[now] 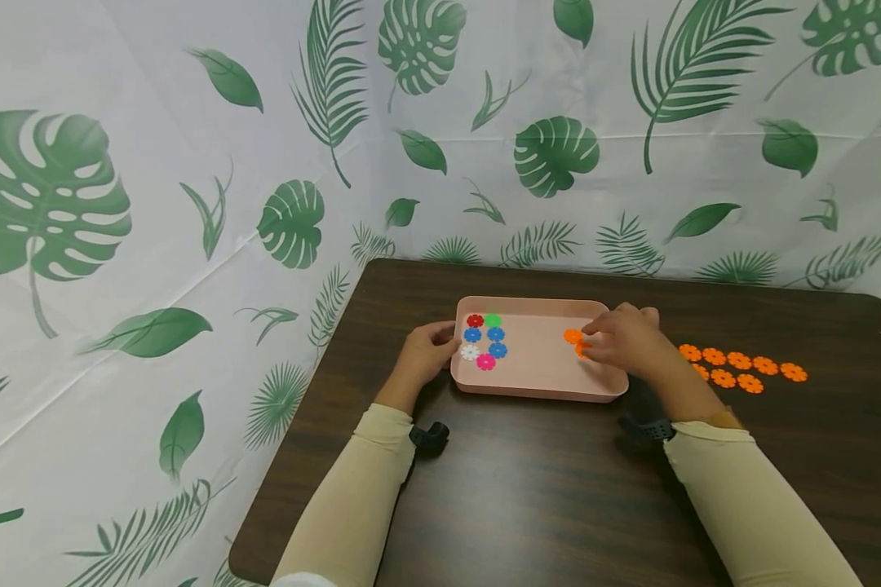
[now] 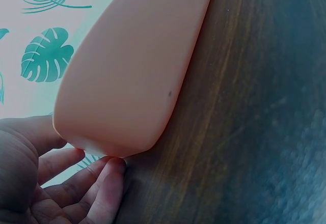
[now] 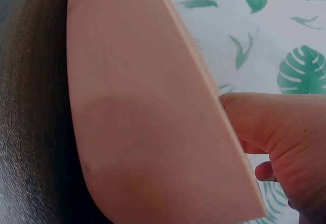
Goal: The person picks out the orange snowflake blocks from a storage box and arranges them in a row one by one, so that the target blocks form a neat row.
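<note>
A pink tray (image 1: 536,390) lies on the table, its long side toward me. My left hand (image 1: 426,352) holds its left end, with fingers (image 2: 104,188) against the outer wall and a digit reaching over the rim. At the tray's right end my right hand (image 1: 620,338) reaches over the rim, its fingertips pinching an orange flower-shaped disc (image 1: 582,352), partly hidden. Another orange disc (image 1: 572,336) lies beside it. In the right wrist view the tray wall hides the fingertips. Toward the tray's left are red (image 1: 475,321), green, blue, white and pink discs.
Right of the tray, several orange discs (image 1: 738,360) lie in two rows on the dark wooden table (image 1: 543,481), close by my right forearm. A white leaf-print cloth (image 1: 484,187) hangs behind and to the left of the table.
</note>
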`<state>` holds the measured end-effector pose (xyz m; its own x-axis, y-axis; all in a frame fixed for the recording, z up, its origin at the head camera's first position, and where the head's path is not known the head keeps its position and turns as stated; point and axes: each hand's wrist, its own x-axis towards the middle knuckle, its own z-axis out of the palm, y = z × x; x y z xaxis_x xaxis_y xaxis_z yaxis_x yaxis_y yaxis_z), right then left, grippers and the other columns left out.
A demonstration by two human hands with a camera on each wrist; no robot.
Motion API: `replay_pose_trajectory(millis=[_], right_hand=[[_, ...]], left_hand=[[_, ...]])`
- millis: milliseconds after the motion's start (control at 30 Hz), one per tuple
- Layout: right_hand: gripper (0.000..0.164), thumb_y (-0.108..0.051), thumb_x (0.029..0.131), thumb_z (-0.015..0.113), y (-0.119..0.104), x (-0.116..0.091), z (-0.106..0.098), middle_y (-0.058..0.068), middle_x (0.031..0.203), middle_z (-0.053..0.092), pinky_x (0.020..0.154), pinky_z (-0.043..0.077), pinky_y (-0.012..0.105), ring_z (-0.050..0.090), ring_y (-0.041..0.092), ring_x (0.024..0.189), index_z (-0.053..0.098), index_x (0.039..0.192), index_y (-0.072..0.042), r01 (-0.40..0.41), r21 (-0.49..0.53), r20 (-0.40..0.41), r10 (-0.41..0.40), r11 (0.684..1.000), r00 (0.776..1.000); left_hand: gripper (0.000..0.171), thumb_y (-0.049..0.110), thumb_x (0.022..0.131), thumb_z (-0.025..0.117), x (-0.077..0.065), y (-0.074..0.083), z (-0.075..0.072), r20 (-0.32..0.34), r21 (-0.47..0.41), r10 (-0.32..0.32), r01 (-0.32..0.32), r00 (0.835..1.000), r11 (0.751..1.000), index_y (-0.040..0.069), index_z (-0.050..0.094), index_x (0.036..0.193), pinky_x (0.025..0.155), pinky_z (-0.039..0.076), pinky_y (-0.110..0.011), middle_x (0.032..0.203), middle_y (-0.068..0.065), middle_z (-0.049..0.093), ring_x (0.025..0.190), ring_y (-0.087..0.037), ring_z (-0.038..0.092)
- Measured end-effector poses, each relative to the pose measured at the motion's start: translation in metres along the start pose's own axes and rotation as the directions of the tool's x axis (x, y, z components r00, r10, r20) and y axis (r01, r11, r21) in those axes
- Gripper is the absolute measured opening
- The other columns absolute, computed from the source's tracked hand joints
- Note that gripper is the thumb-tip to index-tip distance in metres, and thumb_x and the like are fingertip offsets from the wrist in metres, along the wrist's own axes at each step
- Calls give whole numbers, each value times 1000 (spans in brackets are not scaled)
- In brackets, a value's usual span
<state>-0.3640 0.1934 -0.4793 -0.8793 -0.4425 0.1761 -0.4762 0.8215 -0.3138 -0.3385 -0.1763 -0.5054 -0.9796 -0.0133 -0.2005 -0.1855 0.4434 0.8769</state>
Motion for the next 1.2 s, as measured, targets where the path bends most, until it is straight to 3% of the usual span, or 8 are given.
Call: replay_pose_trajectory(millis=[333, 533, 700, 1000, 1200], right_hand=[[28, -27, 77, 91, -5, 8, 5, -3, 93, 76, 80, 27, 54, 48, 26, 91, 85, 102, -15, -44, -118, 112, 57, 992, 992], [26, -23, 76, 92, -9, 10, 3, -6, 91, 74, 81, 29, 54, 47, 26, 91, 84, 100, -19, 0, -227, 159, 37, 974, 987], [21, -19, 76, 93, -14, 13, 1, -5, 91, 72, 81, 31, 55, 49, 27, 90, 83, 95, -21, 39, -257, 185, 10, 966, 983], [20, -15, 76, 90, -10, 15, 7, -7, 82, 68, 82, 29, 56, 49, 27, 90, 81, 93, -18, 47, -224, 164, -10, 974, 986], [23, -16, 76, 87, -10, 13, 9, -7, 80, 62, 78, 26, 53, 46, 26, 87, 79, 97, -18, 56, -229, 139, -24, 972, 990]], left_hand=[[46, 27, 99, 71, -2, 2, -1, 6, 25, -4, 4, 1000, 1000, 23, 63, 145, 89, 62, -39, 125, -8, 67, 105, -25, 65], [46, 26, 100, 71, -3, 4, -1, -3, 37, -4, 4, 1000, 999, 22, 63, 145, 91, 61, -39, 126, -9, 67, 106, -25, 65], [46, 26, 100, 71, -2, 4, -1, -8, 41, -10, 10, 1000, 999, 23, 63, 144, 92, 60, -40, 126, -8, 67, 108, -25, 65], [46, 26, 100, 72, 0, 4, -1, -2, 26, -14, 14, 1000, 1000, 22, 63, 145, 90, 61, -39, 125, -8, 67, 106, -24, 65], [45, 22, 99, 71, -2, 4, -1, 3, -7, 23, -23, 1000, 1000, 18, 64, 144, 85, 63, -38, 123, -10, 70, 104, -24, 67]])
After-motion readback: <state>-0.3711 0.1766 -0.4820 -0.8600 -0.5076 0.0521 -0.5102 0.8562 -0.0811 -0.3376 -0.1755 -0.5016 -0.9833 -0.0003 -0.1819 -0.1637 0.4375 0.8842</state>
